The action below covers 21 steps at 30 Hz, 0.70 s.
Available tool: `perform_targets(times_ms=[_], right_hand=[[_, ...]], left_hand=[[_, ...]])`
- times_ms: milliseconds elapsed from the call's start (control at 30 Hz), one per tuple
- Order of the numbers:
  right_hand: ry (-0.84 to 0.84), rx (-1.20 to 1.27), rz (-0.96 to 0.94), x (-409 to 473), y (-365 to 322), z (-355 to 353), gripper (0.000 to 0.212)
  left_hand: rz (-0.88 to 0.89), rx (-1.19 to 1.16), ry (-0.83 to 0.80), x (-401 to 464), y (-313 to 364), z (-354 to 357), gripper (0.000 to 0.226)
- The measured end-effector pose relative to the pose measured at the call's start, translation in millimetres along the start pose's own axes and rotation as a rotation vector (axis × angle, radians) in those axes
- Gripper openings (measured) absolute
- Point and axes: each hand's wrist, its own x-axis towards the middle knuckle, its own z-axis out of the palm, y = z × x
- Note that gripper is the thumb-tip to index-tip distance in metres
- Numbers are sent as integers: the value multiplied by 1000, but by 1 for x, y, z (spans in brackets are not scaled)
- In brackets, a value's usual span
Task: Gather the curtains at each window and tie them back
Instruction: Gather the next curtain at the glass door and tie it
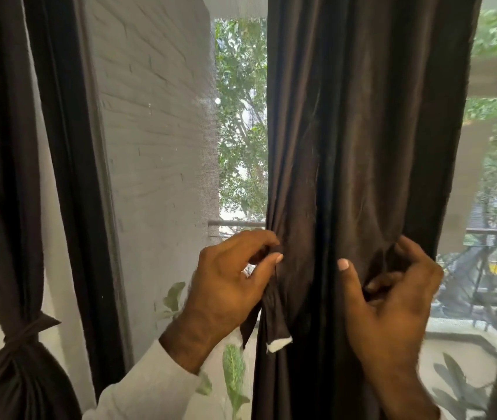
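Head view: my left hand (229, 280) pinches tie strip (274, 322), right hand (392, 295) grips dark curtain (362, 147) w/ curled fingers.

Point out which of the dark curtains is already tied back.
The curtain at the far left: a knotted tie cinches it low down. The middle curtain hangs loose, with the left hand and right hand gripping its edges.
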Motion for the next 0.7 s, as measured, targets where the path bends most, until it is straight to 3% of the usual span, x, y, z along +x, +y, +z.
perform_targets(times_ms=[100, 200, 333, 567, 700], right_hand=[[70, 10, 59, 6, 8, -4, 72], [86, -11, 53, 15, 19, -7, 53], [27, -78, -181, 3, 23, 7, 25], [-133, -371, -455, -24, 13, 25, 35], [-203, -444, -590, -38, 14, 31, 45]], left_hand=[[59, -4, -17, -1, -4, 0, 16], [88, 30, -25, 0, -6, -2, 11], [48, 52, -68, 8, -4, 0, 9], [-7, 79, -126, 21, 3, 16, 4], [-63, 6, -139, 21, 16, 21, 23]])
